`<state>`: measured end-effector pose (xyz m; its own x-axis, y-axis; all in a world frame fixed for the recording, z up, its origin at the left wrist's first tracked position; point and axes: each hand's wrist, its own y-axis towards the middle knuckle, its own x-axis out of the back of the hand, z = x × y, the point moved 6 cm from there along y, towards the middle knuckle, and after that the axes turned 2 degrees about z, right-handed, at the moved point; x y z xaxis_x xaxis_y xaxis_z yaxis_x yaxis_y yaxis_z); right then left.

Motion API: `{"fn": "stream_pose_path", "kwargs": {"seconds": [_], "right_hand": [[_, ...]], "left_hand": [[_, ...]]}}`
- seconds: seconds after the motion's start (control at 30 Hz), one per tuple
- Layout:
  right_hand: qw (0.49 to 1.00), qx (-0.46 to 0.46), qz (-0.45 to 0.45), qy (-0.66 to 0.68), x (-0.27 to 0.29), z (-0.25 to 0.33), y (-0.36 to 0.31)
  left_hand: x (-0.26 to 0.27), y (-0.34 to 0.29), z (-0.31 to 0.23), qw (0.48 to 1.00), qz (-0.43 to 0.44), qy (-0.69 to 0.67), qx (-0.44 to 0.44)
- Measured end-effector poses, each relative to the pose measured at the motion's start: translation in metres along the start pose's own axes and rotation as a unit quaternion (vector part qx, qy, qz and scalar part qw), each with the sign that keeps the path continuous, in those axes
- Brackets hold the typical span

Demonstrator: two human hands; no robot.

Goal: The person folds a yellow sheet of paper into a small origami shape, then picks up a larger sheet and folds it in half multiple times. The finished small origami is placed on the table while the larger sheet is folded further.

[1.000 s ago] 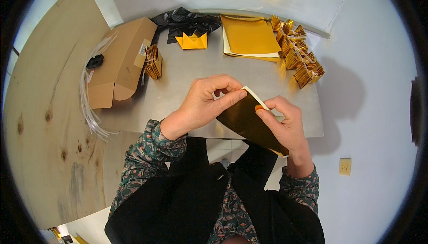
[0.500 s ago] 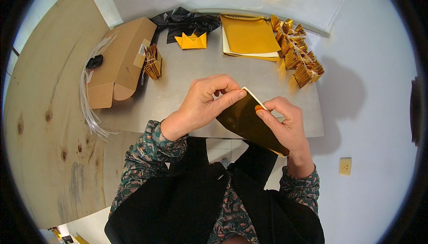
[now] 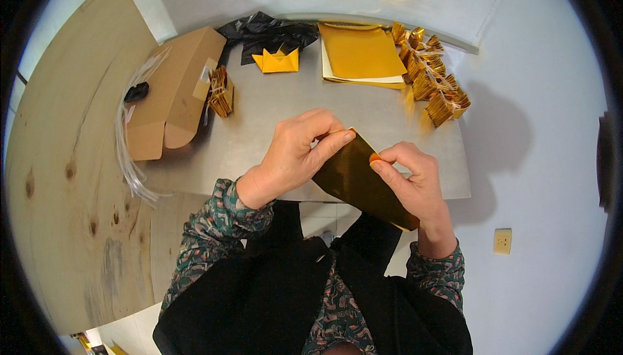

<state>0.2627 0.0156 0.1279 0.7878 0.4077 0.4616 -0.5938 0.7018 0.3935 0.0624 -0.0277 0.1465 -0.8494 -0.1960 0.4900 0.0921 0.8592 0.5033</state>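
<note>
Between my two hands a folded sheet of gold paper is held up over the table's near edge, slanting down to the right. My left hand pinches its upper corner between thumb and forefinger. Farther along the same top edge, my right hand pinches the paper, with an orange patch showing at the fingertips. The side facing up looks dark and shiny. Its lower end hangs beside my right wrist.
On the metal table lie a stack of gold sheets, a yellow folded paper piece, tied gold paper bundles and another bundle. An open cardboard box, white plastic strips and black plastic stand left and back.
The white inner edge that showed along the top of the gold paper is now mostly hidden, as the paper has tilted slightly. Both hands keep their pinch in nearly the same place.
</note>
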Motion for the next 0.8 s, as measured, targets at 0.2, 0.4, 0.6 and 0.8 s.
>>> {"fn": "stream_pose_path", "kwargs": {"seconds": [0.2,0.4,0.6,0.8], "right_hand": [[0.999,-0.032,0.029,0.013,0.001,-0.002,-0.001],[0.995,-0.043,0.085,0.005,0.017,-0.015,-0.008],[0.990,-0.122,0.061,0.019,0.050,-0.042,-0.028],[0.988,-0.128,-0.010,0.083,0.056,-0.060,-0.041]], "left_hand": [[0.003,0.001,-0.003,0.999,-0.033,-0.001,-0.029],[0.025,-0.004,0.008,0.994,-0.096,0.043,-0.017],[0.052,-0.014,0.026,0.980,-0.195,-0.008,-0.039],[0.062,-0.019,0.030,0.971,-0.230,-0.004,-0.068]]}}
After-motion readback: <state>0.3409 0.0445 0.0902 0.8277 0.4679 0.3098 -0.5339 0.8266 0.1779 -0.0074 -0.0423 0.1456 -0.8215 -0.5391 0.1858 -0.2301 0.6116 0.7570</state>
